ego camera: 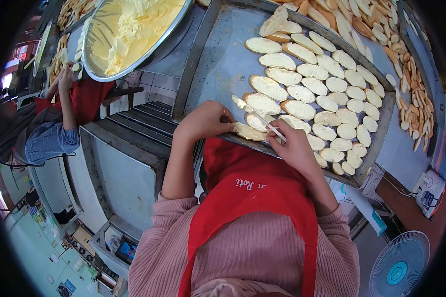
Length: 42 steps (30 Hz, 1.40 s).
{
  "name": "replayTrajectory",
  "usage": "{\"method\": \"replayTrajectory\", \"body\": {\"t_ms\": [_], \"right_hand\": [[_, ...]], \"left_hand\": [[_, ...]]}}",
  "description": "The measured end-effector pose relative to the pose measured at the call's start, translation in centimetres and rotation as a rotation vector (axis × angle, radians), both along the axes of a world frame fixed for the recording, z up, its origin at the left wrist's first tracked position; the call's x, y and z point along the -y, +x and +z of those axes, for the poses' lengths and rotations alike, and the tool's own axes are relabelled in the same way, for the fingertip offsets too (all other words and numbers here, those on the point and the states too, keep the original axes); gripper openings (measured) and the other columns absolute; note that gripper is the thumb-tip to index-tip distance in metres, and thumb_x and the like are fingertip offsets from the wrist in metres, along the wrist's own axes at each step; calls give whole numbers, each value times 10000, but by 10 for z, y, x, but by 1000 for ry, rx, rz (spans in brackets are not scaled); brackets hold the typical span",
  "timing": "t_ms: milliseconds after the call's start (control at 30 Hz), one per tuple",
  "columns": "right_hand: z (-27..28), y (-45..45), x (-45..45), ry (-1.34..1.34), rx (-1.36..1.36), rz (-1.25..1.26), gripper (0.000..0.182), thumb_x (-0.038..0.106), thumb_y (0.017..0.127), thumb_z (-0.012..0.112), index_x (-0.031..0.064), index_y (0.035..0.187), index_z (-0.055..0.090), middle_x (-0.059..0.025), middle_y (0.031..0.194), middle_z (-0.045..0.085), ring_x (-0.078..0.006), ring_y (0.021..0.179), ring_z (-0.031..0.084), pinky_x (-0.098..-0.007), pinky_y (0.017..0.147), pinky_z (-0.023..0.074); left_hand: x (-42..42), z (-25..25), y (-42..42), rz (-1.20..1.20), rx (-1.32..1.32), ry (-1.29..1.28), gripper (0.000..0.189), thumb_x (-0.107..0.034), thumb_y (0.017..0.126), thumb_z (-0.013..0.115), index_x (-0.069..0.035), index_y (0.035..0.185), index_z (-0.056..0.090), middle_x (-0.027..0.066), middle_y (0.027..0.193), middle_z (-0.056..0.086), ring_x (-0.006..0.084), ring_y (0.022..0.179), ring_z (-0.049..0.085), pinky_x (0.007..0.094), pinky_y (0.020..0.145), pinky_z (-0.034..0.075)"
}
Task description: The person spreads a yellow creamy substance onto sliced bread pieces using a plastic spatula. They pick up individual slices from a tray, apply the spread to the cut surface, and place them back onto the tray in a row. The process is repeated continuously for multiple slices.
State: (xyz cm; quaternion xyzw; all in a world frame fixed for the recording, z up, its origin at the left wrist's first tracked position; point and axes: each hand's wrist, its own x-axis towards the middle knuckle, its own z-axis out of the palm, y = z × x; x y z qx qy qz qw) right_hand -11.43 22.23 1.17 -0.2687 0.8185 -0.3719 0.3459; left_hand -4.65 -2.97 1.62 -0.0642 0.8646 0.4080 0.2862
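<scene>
My left hand pinches the left end of an oval bread slice at the near edge of a metal baking tray. In my right hand is a thin pale-handled spreader. Its tip carries a dab of cream and points up and left, above the coated slices. Rows of bread slices covered in pale cream fill the middle and right of the tray. One uncoated-looking bread piece leans on others at the tray's far side.
A large metal bowl of yellow cream stands beyond the tray's left corner. Loose bread slices are heaped behind and to the right. At left, another person's hands work near bread. Stacked trays stand left; a fan stands lower right.
</scene>
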Motion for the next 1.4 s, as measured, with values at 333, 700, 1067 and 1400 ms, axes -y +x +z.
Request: {"method": "replayTrajectory", "body": {"t_ms": [333,700,1067,1400], "right_hand": [[-4,2,3,-71,-65,15,340,92,785,679,54,1087,527,-106,795,682,-255,605,635,-327,549,470],[-2,-1,3,-69,-31,5,324,98,781,676,56,1071,539,-100,786,680,-249,626,647,-324,565,481],[-5,0,2,-123,-37,-13,284,120,791,685,48,1035,559,-86,806,681,-206,660,651,-294,562,477],[-1,0,4,-105,4,-13,272,130,798,689,56,1028,562,-81,813,689,-188,661,658,-287,559,478]], "left_hand": [[3,-11,0,-72,-25,-4,258,-165,693,744,-19,901,707,167,811,680,274,728,666,339,696,512],[0,-8,1,5,9,0,242,-192,712,742,-18,878,713,179,787,672,284,699,659,345,673,506],[2,0,0,-8,6,-44,275,-224,686,767,-37,882,720,175,764,670,287,689,653,343,659,502],[2,0,3,18,-28,-76,291,-280,764,704,-6,861,708,188,719,653,301,640,640,357,622,495]]}}
